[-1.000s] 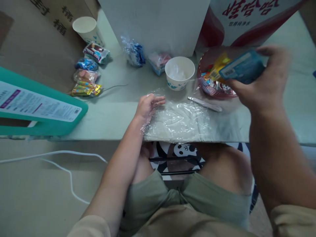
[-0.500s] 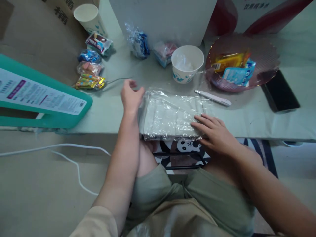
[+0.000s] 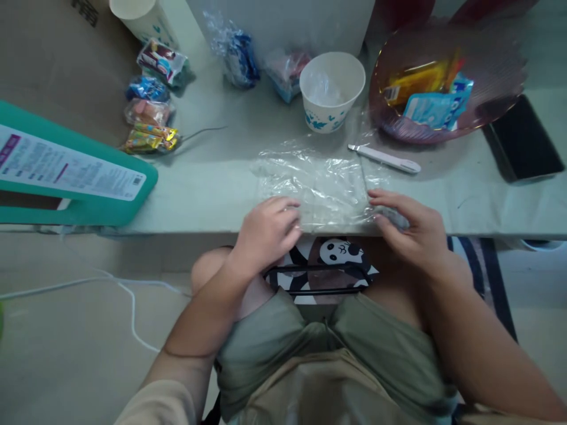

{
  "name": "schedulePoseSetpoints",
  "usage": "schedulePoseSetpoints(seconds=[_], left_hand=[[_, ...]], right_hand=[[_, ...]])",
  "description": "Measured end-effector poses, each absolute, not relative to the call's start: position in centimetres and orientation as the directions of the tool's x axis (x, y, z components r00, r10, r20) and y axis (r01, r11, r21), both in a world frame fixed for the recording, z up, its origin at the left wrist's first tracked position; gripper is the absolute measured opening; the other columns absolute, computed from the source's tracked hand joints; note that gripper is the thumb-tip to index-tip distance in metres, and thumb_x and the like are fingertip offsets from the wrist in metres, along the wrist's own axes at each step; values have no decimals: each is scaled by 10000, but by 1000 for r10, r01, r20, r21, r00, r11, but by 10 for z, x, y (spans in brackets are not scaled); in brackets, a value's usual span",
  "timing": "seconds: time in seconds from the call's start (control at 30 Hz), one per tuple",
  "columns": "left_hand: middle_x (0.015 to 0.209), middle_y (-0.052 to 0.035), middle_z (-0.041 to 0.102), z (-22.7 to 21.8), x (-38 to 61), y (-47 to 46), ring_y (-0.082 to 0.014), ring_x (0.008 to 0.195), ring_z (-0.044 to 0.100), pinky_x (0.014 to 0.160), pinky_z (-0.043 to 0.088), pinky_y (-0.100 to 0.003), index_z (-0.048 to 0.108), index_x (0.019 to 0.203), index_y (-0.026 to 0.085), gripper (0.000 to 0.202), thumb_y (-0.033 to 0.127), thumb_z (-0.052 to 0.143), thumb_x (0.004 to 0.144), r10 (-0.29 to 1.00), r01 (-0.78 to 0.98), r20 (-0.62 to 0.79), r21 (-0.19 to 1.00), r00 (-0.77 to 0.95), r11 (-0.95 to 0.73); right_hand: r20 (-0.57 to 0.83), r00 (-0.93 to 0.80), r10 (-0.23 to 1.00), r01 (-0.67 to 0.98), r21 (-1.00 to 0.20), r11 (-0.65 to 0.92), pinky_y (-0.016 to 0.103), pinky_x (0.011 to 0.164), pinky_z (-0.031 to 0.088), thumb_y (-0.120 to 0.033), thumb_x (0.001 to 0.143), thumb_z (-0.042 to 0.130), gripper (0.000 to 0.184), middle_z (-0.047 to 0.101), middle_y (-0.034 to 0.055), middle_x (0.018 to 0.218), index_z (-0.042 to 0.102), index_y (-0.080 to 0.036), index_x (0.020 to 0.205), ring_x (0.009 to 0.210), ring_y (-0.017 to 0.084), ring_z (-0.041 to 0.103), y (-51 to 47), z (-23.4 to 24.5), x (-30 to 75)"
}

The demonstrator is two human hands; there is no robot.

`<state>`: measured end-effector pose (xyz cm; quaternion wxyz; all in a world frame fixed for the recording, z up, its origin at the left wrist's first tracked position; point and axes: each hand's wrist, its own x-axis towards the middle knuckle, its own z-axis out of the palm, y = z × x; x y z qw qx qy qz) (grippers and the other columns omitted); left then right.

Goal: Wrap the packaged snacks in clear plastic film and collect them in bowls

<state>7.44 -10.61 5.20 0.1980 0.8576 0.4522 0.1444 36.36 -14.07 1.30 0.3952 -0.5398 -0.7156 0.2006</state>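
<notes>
A clear, crinkled plastic bag [image 3: 319, 183] lies flat along the table's front edge. My left hand [image 3: 269, 231] is over its near left corner, fingers loosely curled and thumb apart from them. At the right edge of the bag is my right hand [image 3: 414, 227], with thumb and fingers spread and fingertips at the plastic. Whether either hand presses on the bag I cannot tell. A white craft knife [image 3: 384, 158] rests just beyond the bag on the right. Behind it stands a paper cup [image 3: 331, 91] with crumpled clear plastic inside.
A pink scalloped bowl [image 3: 500, 77] holds wrapped snacks, beside a black box-like object [image 3: 525, 141]. Several wrapped snacks [image 3: 150, 112] lie at left, near a second paper cup [image 3: 142, 20]. A green container [image 3: 119, 209] stands at the left edge. White cables [image 3: 133, 313] cross the floor.
My left hand has come from the bag's far left corner to its near left corner. My right hand has shifted from lying on the bag to its right edge. The bag looks flatter.
</notes>
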Motion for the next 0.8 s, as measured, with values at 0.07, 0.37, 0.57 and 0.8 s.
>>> schedulePoseSetpoints(seconds=[0.07,0.37,0.57,0.8], left_hand=[[1006,-90,818,55,60,-92,-237,958,772,862,611,-364,762,886,162,206,184,558,904,878,635,82,659,472,-403],[1186,-83,799,56,-1,-70,-254,1134,749,1010,594,-350,777,1143,240,396,337,832,762,815,343,-44,919,578,-193],[880,-65,815,39,6,-70,-241,989,786,992,596,-392,760,747,221,226,431,843,767,918,222,40,965,395,-138],[537,39,661,42,44,-68,-105,359,550,322,299,-207,522,694,241,372,511,769,763,982,-151,10,988,-188,-39]], right_hand=[[364,-149,919,636,-676,371,571,1098,545,-210,861,704,236,763,83,1304,759,-268,1083,1315,341,669,-138,8,376],[258,28,966,225,-943,245,528,1070,561,-327,911,711,90,815,29,972,656,-260,885,1158,280,752,-131,7,365],[168,249,954,165,-978,129,382,804,614,-439,899,739,223,712,-9,679,646,-258,808,818,219,779,-121,0,357],[98,356,929,194,-981,29,259,430,395,-484,898,683,275,568,-61,531,591,-244,801,396,102,487,-111,9,340]])
